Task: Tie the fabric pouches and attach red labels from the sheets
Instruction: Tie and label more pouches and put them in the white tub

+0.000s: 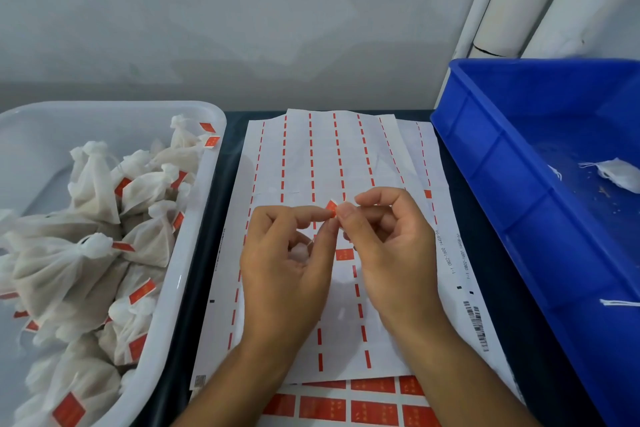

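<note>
Small red paper label (331, 207) sits pinched between left hand (282, 265) and right hand (389, 246) fingertips, 2 grips touching. White fabric pouch (298, 251) is cupped just below in left palm, so label goes down-left; string too thin to see.

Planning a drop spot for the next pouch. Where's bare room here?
Free: the blue bin floor, bare except one pouch at right; the white tub back-left corner. Crowded: tub's front, piled with labelled pouches; the centre, covered by label sheets under both hands.
</note>
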`<state>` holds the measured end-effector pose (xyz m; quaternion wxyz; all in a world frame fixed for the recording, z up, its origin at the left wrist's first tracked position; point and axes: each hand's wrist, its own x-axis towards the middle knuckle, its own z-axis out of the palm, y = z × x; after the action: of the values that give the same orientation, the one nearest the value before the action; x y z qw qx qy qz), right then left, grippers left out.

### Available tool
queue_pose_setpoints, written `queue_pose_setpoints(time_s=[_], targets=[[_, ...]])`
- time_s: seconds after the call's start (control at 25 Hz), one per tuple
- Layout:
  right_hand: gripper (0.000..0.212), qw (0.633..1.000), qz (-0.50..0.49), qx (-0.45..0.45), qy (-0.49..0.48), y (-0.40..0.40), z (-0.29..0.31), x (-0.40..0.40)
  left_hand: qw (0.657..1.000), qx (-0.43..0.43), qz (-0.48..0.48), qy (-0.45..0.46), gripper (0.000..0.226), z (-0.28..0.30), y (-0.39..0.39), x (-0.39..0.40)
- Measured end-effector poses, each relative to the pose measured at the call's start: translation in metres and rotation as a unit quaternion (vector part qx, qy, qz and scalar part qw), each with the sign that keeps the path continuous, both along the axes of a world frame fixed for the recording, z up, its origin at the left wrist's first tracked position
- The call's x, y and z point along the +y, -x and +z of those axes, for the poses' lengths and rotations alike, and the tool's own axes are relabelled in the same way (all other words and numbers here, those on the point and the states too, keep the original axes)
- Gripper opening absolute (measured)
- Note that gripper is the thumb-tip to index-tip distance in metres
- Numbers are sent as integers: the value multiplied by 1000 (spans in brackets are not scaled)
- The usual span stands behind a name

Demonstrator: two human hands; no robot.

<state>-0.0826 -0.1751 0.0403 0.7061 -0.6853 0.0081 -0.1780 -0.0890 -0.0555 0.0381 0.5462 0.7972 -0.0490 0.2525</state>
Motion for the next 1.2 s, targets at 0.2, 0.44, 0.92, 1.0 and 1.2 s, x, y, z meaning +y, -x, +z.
queue_pose_setpoints(time_s=[0.2, 0.44, 0.92, 1.0, 1.2], targets=[[21, 1000, 6, -14, 18, 1, -1, -1, 999, -30, 31, -24, 14, -5, -1, 3], [29, 997, 29, 5, 68, -5, -3, -8, 1000, 12, 20, -1, 9, -4, -6, 5], [8, 987, 110, -3, 116, -11, -2, -18, 992, 98, -50, 58, 18, -6, -7, 6], [14, 985, 121, 7, 122, -11, -2, -20, 991, 110, -48, 66, 18, -6, -7, 5], [10, 980, 89, -36, 174, -9, -1, -19, 985, 135, -67, 86, 5, -5, -7, 3]])
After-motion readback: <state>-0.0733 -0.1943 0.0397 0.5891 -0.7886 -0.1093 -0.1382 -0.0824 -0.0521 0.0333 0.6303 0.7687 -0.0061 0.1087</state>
